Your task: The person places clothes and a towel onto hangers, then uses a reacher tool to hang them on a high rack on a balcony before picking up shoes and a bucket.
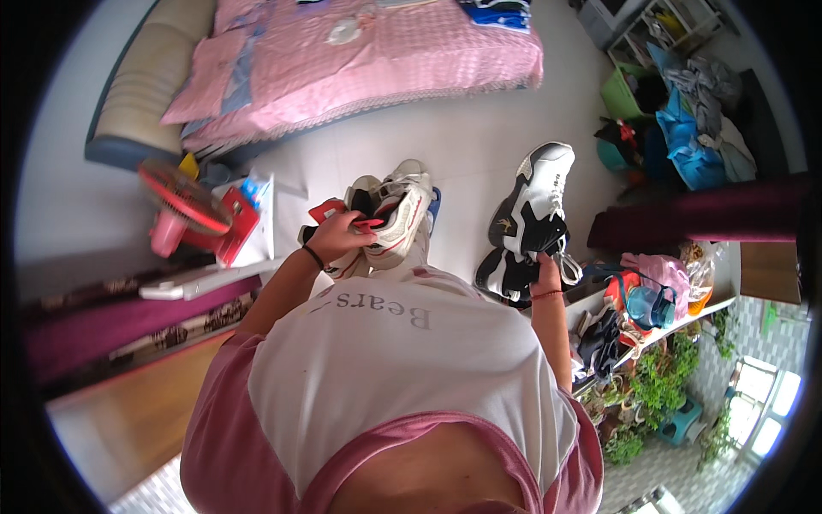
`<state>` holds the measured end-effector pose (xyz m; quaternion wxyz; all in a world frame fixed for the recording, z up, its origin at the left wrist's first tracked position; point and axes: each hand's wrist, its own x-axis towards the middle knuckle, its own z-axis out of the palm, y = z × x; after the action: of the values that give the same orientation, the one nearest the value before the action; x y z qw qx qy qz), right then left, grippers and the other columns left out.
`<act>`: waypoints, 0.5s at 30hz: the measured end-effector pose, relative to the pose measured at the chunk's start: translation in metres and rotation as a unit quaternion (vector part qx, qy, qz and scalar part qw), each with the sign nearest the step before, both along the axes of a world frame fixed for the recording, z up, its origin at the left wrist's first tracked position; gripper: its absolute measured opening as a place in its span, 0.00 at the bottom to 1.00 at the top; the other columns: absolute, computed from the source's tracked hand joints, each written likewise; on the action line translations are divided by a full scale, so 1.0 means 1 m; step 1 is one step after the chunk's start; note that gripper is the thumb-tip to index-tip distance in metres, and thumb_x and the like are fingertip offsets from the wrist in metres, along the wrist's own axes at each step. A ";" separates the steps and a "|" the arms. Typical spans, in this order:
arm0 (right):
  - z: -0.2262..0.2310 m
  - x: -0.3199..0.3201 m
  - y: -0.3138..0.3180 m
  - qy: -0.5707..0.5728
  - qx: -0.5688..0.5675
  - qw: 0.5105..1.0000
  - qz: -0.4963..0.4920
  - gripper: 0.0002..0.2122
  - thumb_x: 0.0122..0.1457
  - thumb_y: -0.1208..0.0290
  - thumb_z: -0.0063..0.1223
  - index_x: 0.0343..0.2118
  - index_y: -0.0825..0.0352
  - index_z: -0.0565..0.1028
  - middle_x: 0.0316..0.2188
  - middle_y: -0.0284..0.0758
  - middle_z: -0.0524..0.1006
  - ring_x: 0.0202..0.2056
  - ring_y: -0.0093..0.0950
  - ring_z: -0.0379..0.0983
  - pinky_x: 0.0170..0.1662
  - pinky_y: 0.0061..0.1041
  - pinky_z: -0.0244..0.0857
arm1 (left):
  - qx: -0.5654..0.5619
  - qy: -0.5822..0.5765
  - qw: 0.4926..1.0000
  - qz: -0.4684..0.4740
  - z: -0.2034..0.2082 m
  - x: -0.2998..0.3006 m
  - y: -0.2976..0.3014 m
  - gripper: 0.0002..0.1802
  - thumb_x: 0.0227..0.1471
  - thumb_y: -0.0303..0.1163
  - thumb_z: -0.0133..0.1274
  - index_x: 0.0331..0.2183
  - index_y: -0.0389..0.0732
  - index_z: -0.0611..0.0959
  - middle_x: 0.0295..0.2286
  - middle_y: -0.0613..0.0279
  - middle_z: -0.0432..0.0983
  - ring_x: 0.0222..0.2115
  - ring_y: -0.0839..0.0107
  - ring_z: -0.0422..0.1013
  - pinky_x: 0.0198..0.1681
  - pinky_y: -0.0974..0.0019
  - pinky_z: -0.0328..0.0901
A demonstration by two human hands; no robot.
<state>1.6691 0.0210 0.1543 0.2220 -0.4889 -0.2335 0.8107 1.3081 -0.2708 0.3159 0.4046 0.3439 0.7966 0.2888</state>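
Observation:
My left hand [338,231] is closed on a pair of white sneakers [399,221] with red trim, gripping them by their openings. The two shoes are pressed side by side in front of my waist. At the right, my right hand [545,274] is closed on a pair of black-and-white sneakers [541,178]. One of these points its toe away from me, laces up, and the other sits lower, partly behind it. A loose white lace hangs by my fingers, which are partly hidden by the shoes.
A bed with a pink cover [377,68] stands ahead. To the left are a red fan [184,197] and a white stand [257,231]. A shelf [728,274] with bags and a blue bottle [648,307] is at right, near piled clothes [698,128]. A blue slipper [436,210] shows below the white sneakers.

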 end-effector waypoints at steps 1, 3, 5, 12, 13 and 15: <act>0.015 -0.011 0.010 -0.026 -0.005 0.999 -0.018 0.14 0.53 0.71 0.43 0.42 0.68 0.72 0.38 0.38 0.76 0.40 0.33 0.73 0.47 0.31 0.66 | -0.009 0.002 1.000 -0.018 -0.009 -0.017 0.027 0.35 0.36 0.49 0.59 0.41 0.31 0.75 0.33 0.48 0.75 0.37 0.60 0.72 0.41 0.65 0.64; 0.008 -0.013 0.036 -0.070 -0.017 0.995 -0.066 0.12 0.52 0.71 0.46 0.40 0.68 0.73 0.35 0.36 0.76 0.35 0.31 0.74 0.38 0.29 0.67 | -0.009 0.030 0.998 -0.061 -0.022 -0.045 0.088 0.36 0.35 0.51 0.58 0.40 0.31 0.75 0.34 0.46 0.75 0.38 0.58 0.71 0.41 0.64 0.64; 0.017 -0.030 0.068 -0.124 -0.036 0.988 -0.080 0.12 0.50 0.71 0.49 0.38 0.67 0.74 0.34 0.34 0.77 0.32 0.30 0.74 0.33 0.27 0.67 | -0.046 0.074 0.987 -0.134 -0.025 -0.073 0.146 0.34 0.35 0.51 0.59 0.41 0.36 0.76 0.34 0.45 0.74 0.38 0.56 0.71 0.41 0.63 0.64; -0.026 -0.064 0.175 -0.145 -0.111 0.980 -0.077 0.13 0.50 0.68 0.49 0.39 0.63 0.74 0.35 0.31 0.76 0.35 0.29 0.74 0.36 0.30 0.64 | -0.048 0.085 0.977 -0.187 -0.096 -0.135 0.325 0.28 0.34 0.50 0.60 0.38 0.44 0.79 0.35 0.45 0.70 0.37 0.52 0.70 0.39 0.59 0.65; -0.052 -0.060 0.188 -0.213 -0.130 0.967 -0.058 0.13 0.50 0.66 0.49 0.39 0.60 0.74 0.35 0.29 0.76 0.37 0.28 0.73 0.36 0.33 0.61 | -0.053 0.092 0.975 -0.198 -0.108 -0.137 0.351 0.28 0.35 0.50 0.60 0.38 0.44 0.79 0.36 0.45 0.69 0.37 0.52 0.69 0.40 0.59 0.65; -0.112 -0.058 0.208 -0.255 -0.122 0.958 -0.051 0.12 0.49 0.64 0.51 0.37 0.59 0.74 0.33 0.29 0.75 0.35 0.27 0.70 0.34 0.34 0.56 | -0.063 0.097 0.972 -0.203 -0.135 -0.142 0.391 0.28 0.35 0.50 0.59 0.39 0.44 0.78 0.37 0.44 0.68 0.37 0.50 0.70 0.40 0.59 0.65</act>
<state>1.6114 0.2292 0.0424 0.1350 -0.7142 -0.1563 0.6688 1.1661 0.1202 0.1804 0.3964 0.4985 0.7623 0.1156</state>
